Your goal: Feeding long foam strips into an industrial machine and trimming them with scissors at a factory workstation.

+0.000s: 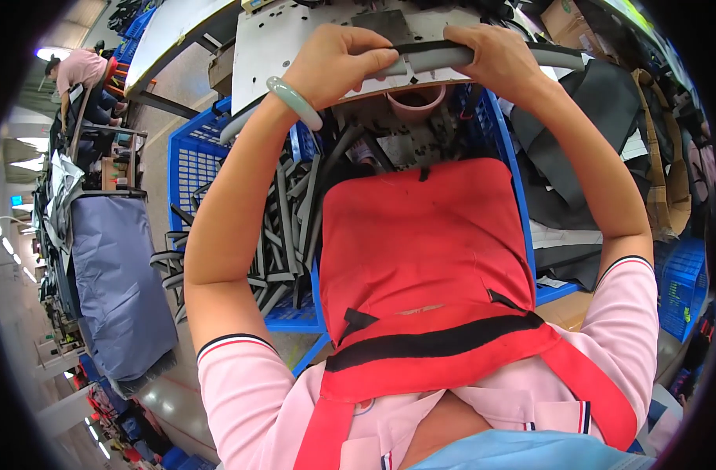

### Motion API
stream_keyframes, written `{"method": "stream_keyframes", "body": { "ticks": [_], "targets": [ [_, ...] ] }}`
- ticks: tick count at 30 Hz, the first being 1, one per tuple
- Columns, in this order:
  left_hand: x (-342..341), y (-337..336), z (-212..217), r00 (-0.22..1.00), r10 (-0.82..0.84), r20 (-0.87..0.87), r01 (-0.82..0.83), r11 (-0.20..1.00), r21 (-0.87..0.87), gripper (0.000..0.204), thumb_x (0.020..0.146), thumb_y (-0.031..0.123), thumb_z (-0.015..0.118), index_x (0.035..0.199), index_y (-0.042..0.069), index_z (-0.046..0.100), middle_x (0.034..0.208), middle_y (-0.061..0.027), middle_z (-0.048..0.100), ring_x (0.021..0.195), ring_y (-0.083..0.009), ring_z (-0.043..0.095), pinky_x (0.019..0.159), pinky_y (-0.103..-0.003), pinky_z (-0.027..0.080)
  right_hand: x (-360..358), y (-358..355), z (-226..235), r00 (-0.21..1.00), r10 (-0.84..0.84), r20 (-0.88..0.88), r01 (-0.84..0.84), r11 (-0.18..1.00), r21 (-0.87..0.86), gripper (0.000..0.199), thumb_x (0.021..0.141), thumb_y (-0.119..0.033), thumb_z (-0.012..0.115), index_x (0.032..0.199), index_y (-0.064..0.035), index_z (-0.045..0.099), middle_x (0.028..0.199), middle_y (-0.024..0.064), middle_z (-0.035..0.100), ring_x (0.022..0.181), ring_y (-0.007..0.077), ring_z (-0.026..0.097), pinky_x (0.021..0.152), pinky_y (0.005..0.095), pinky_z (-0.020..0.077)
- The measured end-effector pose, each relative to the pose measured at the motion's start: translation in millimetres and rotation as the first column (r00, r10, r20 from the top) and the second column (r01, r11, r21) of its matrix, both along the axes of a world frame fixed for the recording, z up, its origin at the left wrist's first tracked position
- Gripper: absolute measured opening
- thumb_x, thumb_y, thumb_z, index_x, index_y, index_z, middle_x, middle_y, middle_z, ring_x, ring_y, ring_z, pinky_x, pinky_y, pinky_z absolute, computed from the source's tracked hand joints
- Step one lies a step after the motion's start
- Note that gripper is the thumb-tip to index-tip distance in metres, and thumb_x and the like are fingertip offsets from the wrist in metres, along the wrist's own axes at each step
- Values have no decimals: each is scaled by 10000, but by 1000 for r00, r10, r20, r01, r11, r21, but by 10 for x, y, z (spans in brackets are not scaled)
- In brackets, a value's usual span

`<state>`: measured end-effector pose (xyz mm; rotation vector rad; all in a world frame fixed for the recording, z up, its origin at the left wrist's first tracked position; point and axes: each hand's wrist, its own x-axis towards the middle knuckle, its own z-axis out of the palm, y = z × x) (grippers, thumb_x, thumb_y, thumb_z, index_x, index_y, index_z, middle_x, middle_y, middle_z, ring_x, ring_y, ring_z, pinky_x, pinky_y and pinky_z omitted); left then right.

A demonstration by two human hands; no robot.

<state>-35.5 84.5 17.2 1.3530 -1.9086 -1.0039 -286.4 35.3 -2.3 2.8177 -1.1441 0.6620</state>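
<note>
A long grey padded strap (444, 56) with a black band along its top lies across the front edge of a grey metal worktable (272, 39). My left hand (338, 59) grips its left end; a pale green bangle (295, 102) sits on that wrist. My right hand (491, 55) grips the strap further right, and the strap runs on past it to the right. Both forearms reach up from the lower edge. A red apron (420, 243) with black trim covers my lap.
Below the table stands a blue plastic crate (193, 164) holding several grey and black straps (287, 227). A pink cup (416, 102) sits under the table edge. Black fabric pieces (577, 133) pile at right beside another blue crate (683, 290). A seated person (80, 74) works far left.
</note>
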Motion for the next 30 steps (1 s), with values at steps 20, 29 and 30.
{"method": "stream_keyframes", "body": {
  "ticks": [20, 29, 30],
  "targets": [
    [110, -643, -144, 987, 160, -23, -162, 984, -77, 292, 893, 252, 675, 1053, 10, 709, 761, -49, 701, 543, -49, 504, 521, -198, 407, 230, -560, 179, 995, -73, -66, 75, 997, 29, 293, 748, -240, 646, 996, -88, 683, 816, 198, 668, 820, 373, 655, 707, 473, 506],
    [121, -832, -167, 988, 144, -58, -148, 985, -89, 294, 889, 215, 669, 1075, -11, 699, 777, -68, 704, 555, -66, 535, 553, -212, 449, 279, -742, 171, 993, -113, -30, 113, 993, 16, 235, 770, -259, 635, 924, -87, 683, 773, 182, 665, 780, 377, 656, 697, 480, 509],
    [140, -864, -192, 987, 150, -53, -154, 984, -89, 294, 889, 215, 669, 1075, -11, 699, 777, -68, 704, 555, -66, 535, 553, -212, 449, 323, -778, 178, 992, -119, -39, 119, 993, 13, 243, 778, -276, 632, 921, -84, 673, 786, 188, 665, 789, 378, 655, 694, 480, 510]
  ]
}}
